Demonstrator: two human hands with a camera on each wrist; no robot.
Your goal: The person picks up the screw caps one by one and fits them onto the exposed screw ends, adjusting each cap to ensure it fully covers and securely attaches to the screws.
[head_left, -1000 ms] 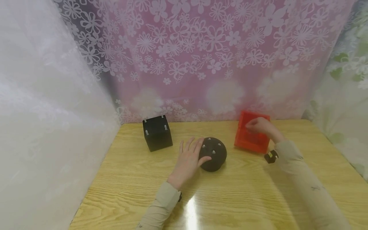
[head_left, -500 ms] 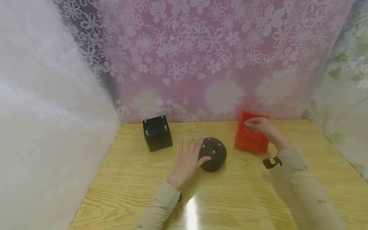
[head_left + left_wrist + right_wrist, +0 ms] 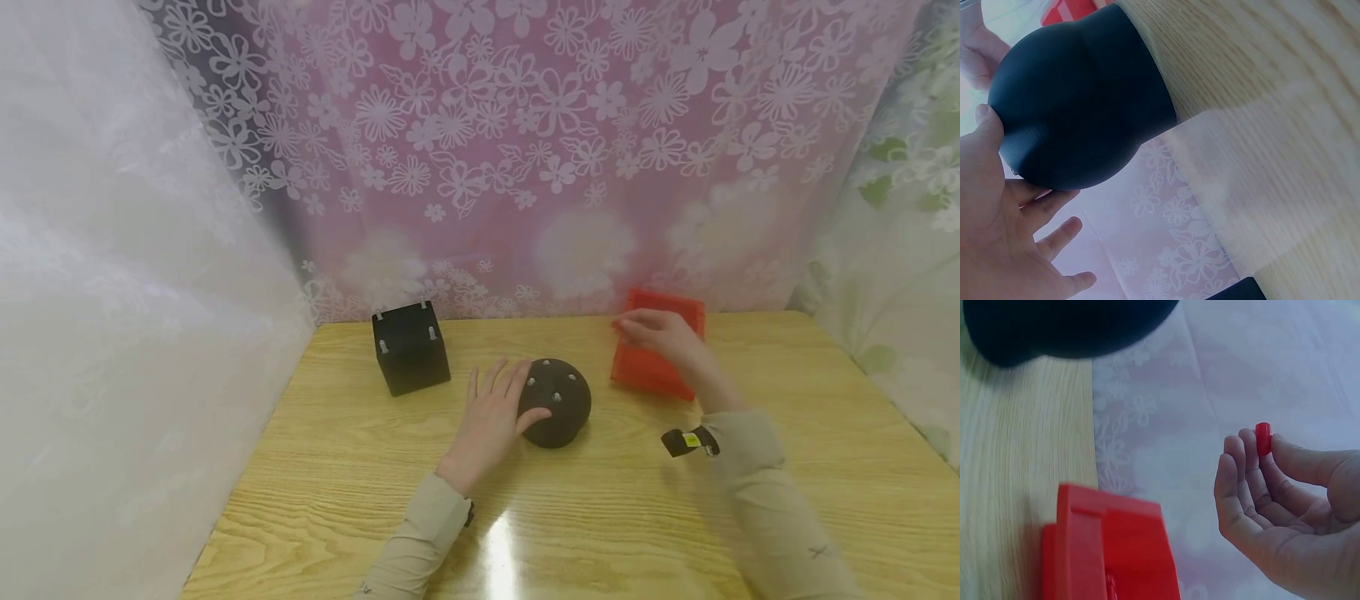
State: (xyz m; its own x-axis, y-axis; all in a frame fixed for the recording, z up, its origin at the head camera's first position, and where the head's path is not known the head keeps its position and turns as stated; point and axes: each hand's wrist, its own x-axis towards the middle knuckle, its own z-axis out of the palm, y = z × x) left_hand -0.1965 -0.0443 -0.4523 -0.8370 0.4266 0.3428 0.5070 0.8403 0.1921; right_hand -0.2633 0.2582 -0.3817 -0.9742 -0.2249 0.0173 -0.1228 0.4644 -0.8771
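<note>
My left hand rests against the near left side of a black dome with small metallic studs on top. In the left wrist view, the thumb and index finger touch the dome while the other fingers spread apart. My right hand is raised over the left part of a red open box. Between its thumb and a fingertip it pinches a small red cylinder, seen upright in the right wrist view. The red box shows below that hand, with something small and red inside.
A black cube with upright metal pegs at its top corners stands at the back left of the wooden table. Behind the table hangs a pink flowered curtain. A dark camera is strapped to the right wrist.
My right hand has moved left from inside the red box to its left edge, fingertips still pinched. The left hand, the dome and the cube have stayed in place.
</note>
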